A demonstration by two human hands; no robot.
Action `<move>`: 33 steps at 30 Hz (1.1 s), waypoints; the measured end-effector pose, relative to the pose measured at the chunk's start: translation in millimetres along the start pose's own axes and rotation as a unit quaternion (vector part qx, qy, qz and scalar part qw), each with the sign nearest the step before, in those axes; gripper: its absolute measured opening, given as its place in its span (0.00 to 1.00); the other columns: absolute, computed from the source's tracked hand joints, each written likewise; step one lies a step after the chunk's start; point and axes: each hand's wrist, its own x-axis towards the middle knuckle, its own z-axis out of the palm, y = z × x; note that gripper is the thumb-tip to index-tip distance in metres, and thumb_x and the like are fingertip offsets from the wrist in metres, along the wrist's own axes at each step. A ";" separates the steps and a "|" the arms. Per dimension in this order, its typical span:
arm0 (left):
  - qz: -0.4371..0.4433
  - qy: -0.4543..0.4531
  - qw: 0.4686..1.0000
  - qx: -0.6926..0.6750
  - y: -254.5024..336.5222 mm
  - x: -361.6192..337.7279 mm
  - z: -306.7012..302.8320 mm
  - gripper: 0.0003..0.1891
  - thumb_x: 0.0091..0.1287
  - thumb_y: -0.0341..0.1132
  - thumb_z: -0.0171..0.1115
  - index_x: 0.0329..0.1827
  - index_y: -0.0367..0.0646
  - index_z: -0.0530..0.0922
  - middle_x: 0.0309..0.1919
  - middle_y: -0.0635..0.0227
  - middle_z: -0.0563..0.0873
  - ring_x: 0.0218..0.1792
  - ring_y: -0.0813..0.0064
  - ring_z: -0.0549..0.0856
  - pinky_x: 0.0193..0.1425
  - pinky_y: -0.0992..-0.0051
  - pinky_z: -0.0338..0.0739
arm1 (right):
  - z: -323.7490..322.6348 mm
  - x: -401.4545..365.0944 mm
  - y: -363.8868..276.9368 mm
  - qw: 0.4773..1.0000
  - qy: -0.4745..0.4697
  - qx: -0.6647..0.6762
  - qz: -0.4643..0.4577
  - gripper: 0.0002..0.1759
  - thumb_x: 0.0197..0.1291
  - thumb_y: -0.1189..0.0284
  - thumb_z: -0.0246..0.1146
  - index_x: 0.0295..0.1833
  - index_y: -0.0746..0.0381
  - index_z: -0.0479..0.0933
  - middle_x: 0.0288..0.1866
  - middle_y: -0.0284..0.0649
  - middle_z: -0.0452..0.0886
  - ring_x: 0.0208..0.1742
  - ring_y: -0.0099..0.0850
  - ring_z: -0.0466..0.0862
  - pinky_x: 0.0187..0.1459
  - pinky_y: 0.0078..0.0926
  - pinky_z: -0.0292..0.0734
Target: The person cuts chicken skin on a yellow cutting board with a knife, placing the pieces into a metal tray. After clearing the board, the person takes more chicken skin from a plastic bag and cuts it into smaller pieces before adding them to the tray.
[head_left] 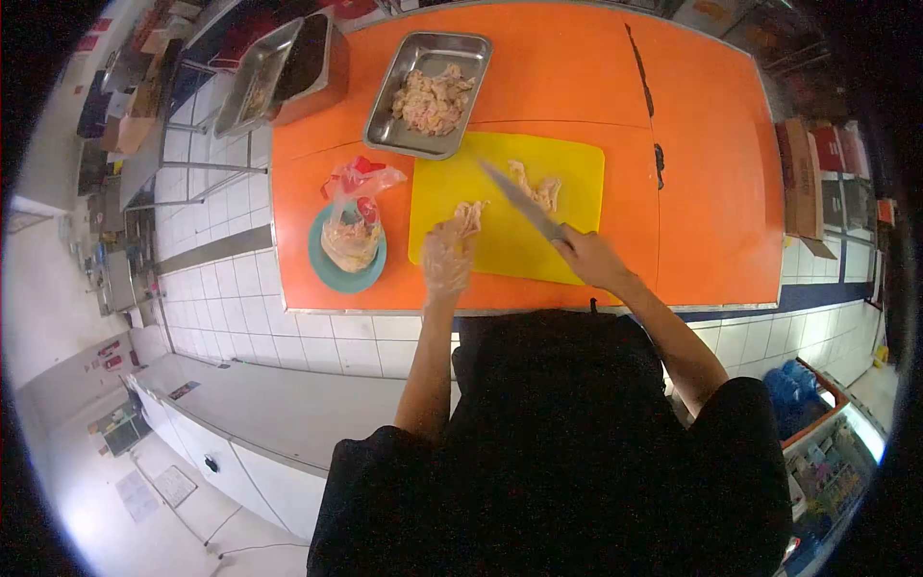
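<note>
My left hand (447, 260), in a clear plastic glove, grips a piece of raw chicken (468, 217) at the left part of the yellow cutting board (500, 255). In my right hand (588, 258) is a kitchen knife (524, 202), its blade slanting up and left over the board, apart from the piece in my left hand. Another strip of raw chicken (546, 191) lies on the board beyond the blade. Behind the board's left corner stands a steel tray (386, 127) with a heap of cut chicken (433, 101) in it.
Left of the board, a teal plate (325, 273) bears a plastic bag (351, 242) of raw meat. A deeper steel pan (322, 72) stands at the orange table's (716, 221) far left corner. A cardboard box (801, 183) is beyond the right edge.
</note>
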 end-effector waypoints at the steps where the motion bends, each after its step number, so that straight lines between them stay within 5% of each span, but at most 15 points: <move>1: 0.014 -0.037 0.999 -0.022 2.3 7.1 8.9 0.11 0.72 0.36 0.60 0.52 0.43 0.84 0.33 0.52 0.88 0.34 0.45 0.88 0.39 0.51 0.82 | 4.5 5.9 -7.1 1.000 -0.002 -0.004 -0.002 0.23 0.80 0.54 0.52 0.61 0.64 0.72 0.38 0.55 0.86 0.40 0.57 0.87 0.43 0.58 0.81; 8: -0.039 -0.018 0.999 0.030 -13.9 6.5 31.6 0.12 0.76 0.40 0.59 0.52 0.44 0.83 0.33 0.50 0.87 0.38 0.45 0.88 0.40 0.53 0.82 | 14.0 25.9 -28.7 0.997 -0.021 -0.069 0.004 0.23 0.79 0.52 0.51 0.60 0.62 0.72 0.40 0.58 0.86 0.43 0.59 0.87 0.46 0.64 0.80; 11: 0.041 -0.045 0.993 0.102 -26.5 -2.3 33.2 0.15 0.76 0.43 0.59 0.53 0.41 0.81 0.36 0.51 0.86 0.45 0.54 0.87 0.54 0.54 0.79 | 22.5 26.8 -2.4 1.000 0.012 -0.011 0.025 0.24 0.78 0.53 0.53 0.62 0.62 0.72 0.41 0.58 0.86 0.42 0.59 0.87 0.45 0.63 0.80; 12: -0.158 -0.001 0.962 -0.222 -48.5 -8.1 57.7 0.17 0.78 0.45 0.57 0.53 0.40 0.81 0.37 0.54 0.85 0.46 0.58 0.85 0.57 0.57 0.77 | 25.1 26.2 5.8 0.999 0.041 0.019 0.018 0.24 0.78 0.53 0.53 0.63 0.63 0.73 0.40 0.58 0.86 0.41 0.59 0.87 0.44 0.62 0.80; 13: -0.335 0.043 0.789 -0.513 -51.4 -6.7 60.0 0.19 0.80 0.48 0.54 0.54 0.39 0.81 0.38 0.57 0.85 0.46 0.63 0.83 0.60 0.60 0.75 | 24.3 24.4 9.4 0.999 0.041 0.021 0.020 0.24 0.78 0.53 0.53 0.63 0.63 0.73 0.40 0.58 0.86 0.41 0.59 0.87 0.44 0.62 0.80; 14: -0.336 0.041 0.789 -0.512 -58.7 -7.3 57.8 0.19 0.80 0.48 0.54 0.54 0.39 0.81 0.38 0.57 0.85 0.46 0.63 0.83 0.60 0.60 0.75 | 23.6 22.9 13.0 0.997 0.054 0.053 0.010 0.22 0.78 0.56 0.55 0.59 0.65 0.73 0.36 0.58 0.86 0.36 0.58 0.86 0.40 0.56 0.80; 16: -0.163 -0.095 0.663 -0.724 -39.5 12.4 12.6 0.20 0.81 0.49 0.56 0.56 0.39 0.81 0.37 0.67 0.83 0.43 0.74 0.80 0.57 0.69 0.74 | 17.8 17.0 10.3 0.994 0.067 0.086 0.000 0.20 0.77 0.59 0.57 0.55 0.68 0.74 0.32 0.58 0.85 0.31 0.57 0.85 0.36 0.51 0.79; 19: -0.333 -0.061 0.751 -0.567 -4.6 20.7 -25.7 0.17 0.80 0.48 0.59 0.54 0.42 0.82 0.34 0.72 0.80 0.41 0.79 0.79 0.53 0.73 0.75 | 3.8 4.8 -4.1 0.992 0.049 0.112 0.016 0.21 0.78 0.59 0.57 0.56 0.70 0.74 0.32 0.58 0.85 0.32 0.53 0.87 0.36 0.48 0.79; 25: -0.326 -0.229 0.739 -0.544 29.7 54.0 -12.7 0.21 0.79 0.48 0.61 0.62 0.40 0.81 0.48 0.66 0.87 0.46 0.76 0.85 0.50 0.74 0.80 | 21.6 4.4 15.7 0.992 0.063 0.108 0.009 0.22 0.78 0.55 0.55 0.58 0.65 0.74 0.35 0.59 0.85 0.35 0.58 0.87 0.39 0.56 0.80; 27: 0.096 -0.246 0.961 -0.078 -65.7 27.9 100.8 0.23 0.77 0.51 0.62 0.60 0.39 0.81 0.46 0.61 0.88 0.44 0.70 0.86 0.48 0.69 0.81 | 17.3 6.4 9.3 0.995 0.047 0.083 0.032 0.22 0.77 0.56 0.56 0.59 0.65 0.74 0.35 0.60 0.85 0.35 0.60 0.86 0.40 0.58 0.80; 28: 0.238 -0.122 0.957 0.116 -111.2 15.4 154.9 0.24 0.76 0.52 0.63 0.59 0.38 0.81 0.45 0.59 0.88 0.44 0.67 0.87 0.46 0.67 0.81 | 16.8 6.5 4.5 0.995 0.050 0.080 0.030 0.22 0.77 0.56 0.56 0.59 0.65 0.74 0.35 0.60 0.85 0.35 0.60 0.86 0.40 0.58 0.80; 29: 0.239 -0.118 0.957 0.115 -92.3 22.2 140.4 0.24 0.76 0.52 0.63 0.59 0.38 0.81 0.45 0.59 0.88 0.44 0.67 0.87 0.46 0.67 0.81 | 17.9 3.8 -0.9 0.997 0.061 0.039 0.028 0.21 0.78 0.57 0.55 0.57 0.66 0.73 0.33 0.59 0.85 0.36 0.60 0.86 0.40 0.58 0.80; 30: -0.026 -0.226 0.969 -0.092 -49.4 32.0 101.8 0.25 0.74 0.54 0.63 0.57 0.38 0.80 0.44 0.56 0.88 0.45 0.61 0.87 0.48 0.63 0.81 | 16.9 3.7 -4.1 0.997 0.073 -0.003 0.027 0.20 0.79 0.57 0.54 0.54 0.66 0.72 0.32 0.58 0.84 0.36 0.59 0.86 0.40 0.58 0.80; 31: -0.286 -0.309 0.859 -0.290 -15.7 38.2 70.6 0.26 0.73 0.55 0.63 0.56 0.38 0.79 0.43 0.53 0.88 0.46 0.55 0.87 0.50 0.60 0.81 | 15.2 5.6 -5.6 0.997 0.077 -0.005 0.026 0.20 0.79 0.57 0.54 0.54 0.66 0.72 0.32 0.58 0.84 0.36 0.59 0.86 0.40 0.58 0.80; 33: -0.260 -0.276 0.897 -0.228 8.7 39.3 44.0 0.26 0.72 0.56 0.63 0.54 0.39 0.78 0.43 0.52 0.88 0.47 0.53 0.88 0.51 0.58 0.81 | 17.1 7.4 -8.7 0.996 0.007 -0.092 0.006 0.19 0.79 0.58 0.53 0.56 0.64 0.72 0.32 0.58 0.84 0.36 0.60 0.87 0.40 0.61 0.81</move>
